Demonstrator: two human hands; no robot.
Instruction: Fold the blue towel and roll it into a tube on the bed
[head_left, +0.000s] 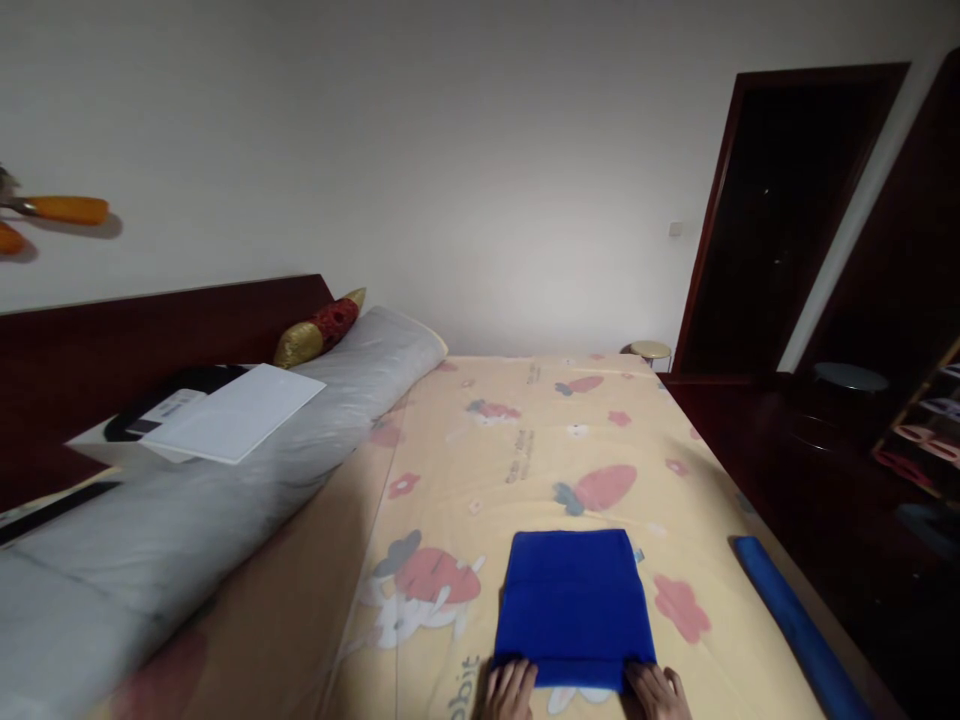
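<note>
A blue cloth (576, 595), folded into a near-square, lies flat on the patterned bed sheet (525, 450). A fold line or narrow strip runs along its near edge, and a small tag sticks out at the far right side. At the near left corner my left hand (511, 690) has its fingers curled on the cloth. My right hand (658, 690) holds the near right corner in the same way, fingers bent. Both thumbs are mostly hidden, and the bottom of the picture cuts off the wrists.
To the right, a long blue roll (799, 620) lies along the bed's edge. A grey bolster (300, 440) at the left bears a white flat panel (244, 410); a red-gold cushion (330, 328) leans behind. Stools (650, 350) and a dark door (787, 220) stand beyond.
</note>
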